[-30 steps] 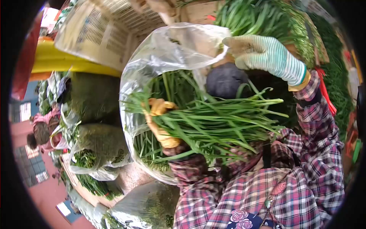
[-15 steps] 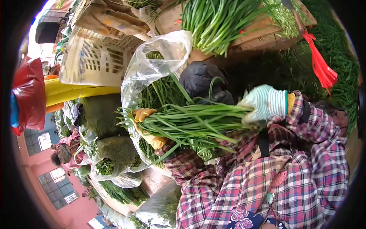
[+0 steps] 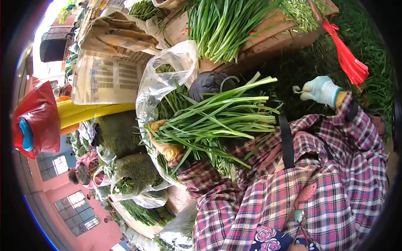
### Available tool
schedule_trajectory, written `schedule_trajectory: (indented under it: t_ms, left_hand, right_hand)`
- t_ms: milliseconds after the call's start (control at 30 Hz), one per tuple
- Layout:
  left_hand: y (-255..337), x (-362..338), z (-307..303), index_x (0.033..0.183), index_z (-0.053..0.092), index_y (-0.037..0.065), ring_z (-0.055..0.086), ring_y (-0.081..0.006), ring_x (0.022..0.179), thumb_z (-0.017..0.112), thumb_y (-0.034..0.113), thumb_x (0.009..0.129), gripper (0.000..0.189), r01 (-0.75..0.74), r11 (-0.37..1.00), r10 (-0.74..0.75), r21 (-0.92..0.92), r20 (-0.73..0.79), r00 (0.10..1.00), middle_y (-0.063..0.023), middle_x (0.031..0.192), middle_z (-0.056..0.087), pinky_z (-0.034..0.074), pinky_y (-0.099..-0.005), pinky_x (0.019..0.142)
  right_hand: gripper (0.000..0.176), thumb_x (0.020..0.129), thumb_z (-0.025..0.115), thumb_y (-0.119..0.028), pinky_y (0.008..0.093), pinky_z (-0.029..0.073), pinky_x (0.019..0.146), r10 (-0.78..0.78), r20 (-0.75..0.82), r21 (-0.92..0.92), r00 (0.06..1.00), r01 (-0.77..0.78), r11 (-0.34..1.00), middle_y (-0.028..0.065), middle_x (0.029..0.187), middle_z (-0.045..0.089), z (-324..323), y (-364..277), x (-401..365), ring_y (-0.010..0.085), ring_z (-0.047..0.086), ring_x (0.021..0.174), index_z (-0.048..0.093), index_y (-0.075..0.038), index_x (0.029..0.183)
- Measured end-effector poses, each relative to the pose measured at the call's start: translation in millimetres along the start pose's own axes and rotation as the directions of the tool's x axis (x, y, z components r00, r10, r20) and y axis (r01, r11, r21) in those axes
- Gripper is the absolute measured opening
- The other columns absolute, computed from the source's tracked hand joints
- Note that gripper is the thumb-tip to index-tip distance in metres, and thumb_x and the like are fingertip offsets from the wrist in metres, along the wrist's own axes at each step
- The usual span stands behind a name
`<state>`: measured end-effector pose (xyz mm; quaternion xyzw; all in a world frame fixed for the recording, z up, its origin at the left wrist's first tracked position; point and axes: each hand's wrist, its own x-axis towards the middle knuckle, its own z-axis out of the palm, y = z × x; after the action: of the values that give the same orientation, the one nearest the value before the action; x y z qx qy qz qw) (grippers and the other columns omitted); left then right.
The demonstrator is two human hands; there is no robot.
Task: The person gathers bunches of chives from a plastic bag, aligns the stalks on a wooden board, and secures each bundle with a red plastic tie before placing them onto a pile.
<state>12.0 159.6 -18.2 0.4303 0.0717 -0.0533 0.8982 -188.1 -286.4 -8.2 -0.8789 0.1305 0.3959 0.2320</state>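
Observation:
My left hand [image 3: 163, 142], in a yellowish glove, is wrapped round the leafy end of a bunch of garlic chives [image 3: 226, 119]. Their cut ends fan out to the right, above my lap. My right hand [image 3: 320, 91], in a pale blue-green glove, is off to the right, apart from the bunch. Its fingers are pinched on a small pale scrap [image 3: 296, 89], too small to name surely. Under the bunch, a clear plastic bag [image 3: 167, 79] stands open with more greens inside, partly hidden.
A pile of garlic chives [image 3: 230, 29] lies on a wooden board [image 3: 259, 46]. Red plastic strips [image 3: 345, 56] hang at the upper right, over loose greens. A plastic crate [image 3: 109, 79], a red bag [image 3: 37, 121] and bagged vegetables [image 3: 136, 173] stand leftward. Other people are farther off.
My right hand has left the cut ends of the bunch and moved right and slightly up, with a small scrap in its fingers. My left hand keeps its hold; the ends have spread.

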Motion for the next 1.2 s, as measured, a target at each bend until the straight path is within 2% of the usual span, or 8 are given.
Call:
schedule_trajectory:
  t_ms: [100,233,300,433,500,633,900,1200]
  left_hand:
    - [-1,-7,6,0.075,0.051,0.012,0.049,-0.0136,0.073,0.043,0.034,0.091,0.029,0.072,0.994,-0.074,-0.081,-0.013,0.997,0.0019,0.074,0.051,0.04,-0.0327,0.075]
    - [1,-2,-23,0.08,0.054,0.012,0.051,-0.0175,0.083,0.042,0.04,0.091,0.032,0.118,0.954,-0.059,0.276,-0.212,0.976,-0.0012,0.08,0.054,0.04,-0.0339,0.081]
    - [16,47,-147,0.1,0.057,0.007,0.059,-0.0244,0.087,0.045,0.035,0.087,0.033,0.358,0.826,-0.379,-0.435,0.04,0.924,-0.0093,0.097,0.062,0.048,-0.0398,0.078]
    - [4,-28,-17,0.096,0.057,0.009,0.057,-0.0239,0.09,0.046,0.037,0.088,0.031,0.241,0.954,-0.191,0.179,-0.258,0.947,-0.0081,0.098,0.06,0.045,-0.0407,0.082]
    - [-5,-48,13,0.095,0.058,0.009,0.056,-0.0237,0.091,0.046,0.037,0.088,0.031,0.287,0.921,-0.186,0.264,-0.351,0.918,-0.0075,0.099,0.059,0.044,-0.0411,0.084]
    - [-35,-31,-52,0.1,0.058,0.007,0.058,-0.0226,0.088,0.05,0.034,0.088,0.031,0.098,0.886,-0.054,0.453,-0.109,0.993,-0.0074,0.097,0.061,0.047,-0.0369,0.08]
    - [-32,-41,-40,0.101,0.056,0.008,0.057,-0.0227,0.089,0.044,0.033,0.091,0.03,0.214,0.881,-0.13,0.421,-0.219,0.967,-0.0087,0.103,0.06,0.046,-0.0376,0.081]
    - [-35,-38,-53,0.111,0.054,0.005,0.056,-0.0259,0.097,0.042,0.036,0.09,0.039,0.21,0.837,-0.155,0.506,-0.148,0.977,-0.0105,0.11,0.058,0.045,-0.0416,0.086]
  right_hand:
    - [0.069,0.068,0.062,-0.05,0.0356,0.043,0.089,0.043,-0.078,-0.389,0.996,-0.07,0.918,0.0157,0.115,0.057,-4,6,4,0.0262,0.055,0.105,0.054,-0.003,0.118]
    - [0.072,0.07,0.068,-0.038,0.0324,0.043,0.089,-0.372,-0.426,0.272,0.825,0.509,0.817,0.0158,0.11,0.06,14,-42,33,0.0245,0.057,0.102,0.044,-0.002,0.127]
    - [0.059,0.075,0.068,-0.029,0.0281,0.045,0.084,-0.468,-0.266,0.877,0.843,0.413,0.246,0.0103,0.106,0.062,21,-83,48,0.0156,0.058,0.095,0.048,0.001,0.122]
    - [0.033,0.075,0.07,-0.025,0.0247,0.046,0.078,-0.298,-0.326,0.727,0.897,0.439,0.527,0.0082,0.087,0.067,19,-129,59,0.0101,0.059,0.081,0.066,-0.002,0.098]
    - [0.031,0.074,0.07,-0.026,0.0255,0.047,0.076,-0.341,-0.463,0.856,0.818,0.512,0.067,0.0086,0.084,0.068,29,-119,63,0.0126,0.061,0.079,0.067,-0.003,0.094]
    - [0.024,0.079,0.061,-0.023,0.0292,0.048,0.075,-0.375,-0.769,0.216,0.519,0.762,0.611,0.0108,0.088,0.066,34,-72,63,0.0222,0.063,0.081,0.067,-0.004,0.092]
    - [0.079,0.064,0.065,-0.052,0.0377,0.035,0.1,-0.069,-0.436,-0.006,0.897,0.074,0.997,0.0198,0.131,0.041,2,16,36,0.035,0.042,0.119,0.048,-0.004,0.124]
    - [0.024,0.075,0.071,-0.019,0.0242,0.048,0.068,-0.361,-0.368,0.916,0.857,0.4,0.015,0.003,0.078,0.067,16,-101,41,0.0086,0.059,0.072,0.068,-0.002,0.091]
